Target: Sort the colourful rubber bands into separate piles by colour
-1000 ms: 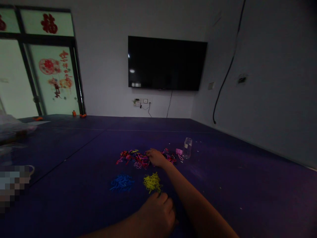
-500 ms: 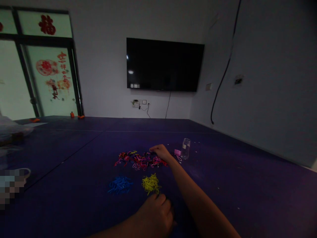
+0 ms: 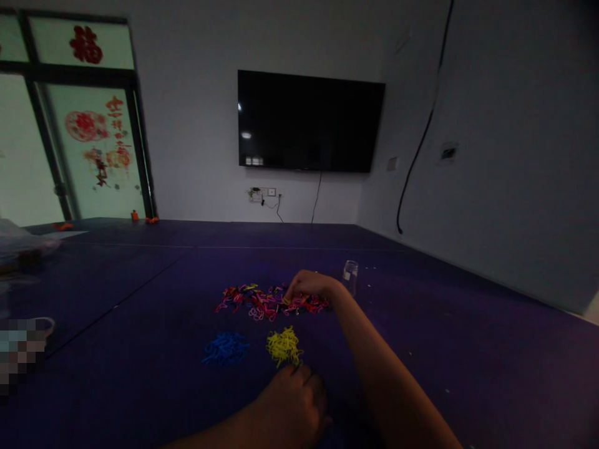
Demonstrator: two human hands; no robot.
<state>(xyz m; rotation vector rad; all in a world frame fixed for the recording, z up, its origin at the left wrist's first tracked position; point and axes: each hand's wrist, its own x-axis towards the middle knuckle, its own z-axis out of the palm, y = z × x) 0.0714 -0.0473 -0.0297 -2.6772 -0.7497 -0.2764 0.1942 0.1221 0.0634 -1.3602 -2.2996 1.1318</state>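
Two bare arms lean in over a flat, dark purple, seamed surface (image 3: 154,386). The right arm stretches toward the far edge with its wrist arched high, and the right hand (image 3: 307,283) points its fingers down into a tangled pile of red, pink and dark loops (image 3: 262,305) near the middle. A yellow loop (image 3: 286,302) shows at its fingertips; I cannot tell whether that grip has closed on it. On the near side, the left hand (image 3: 299,398) is curled into a loose fist, its contents hidden, knuckles just beside a heap of bright yellow loops (image 3: 284,346). A heap of blue loops (image 3: 227,348) lies to the left of that.

Half a second ago the right hand was flatter, at the pile's far side; now it dips in, and the pink lid seen then beside the jar is hidden.

The clear, wide-mouthed jar (image 3: 350,273) stands upright beyond the right wrist, partly covered, a pale label on its wall. Toward the left edge sits a crumpled clear plastic bag (image 3: 19,240).
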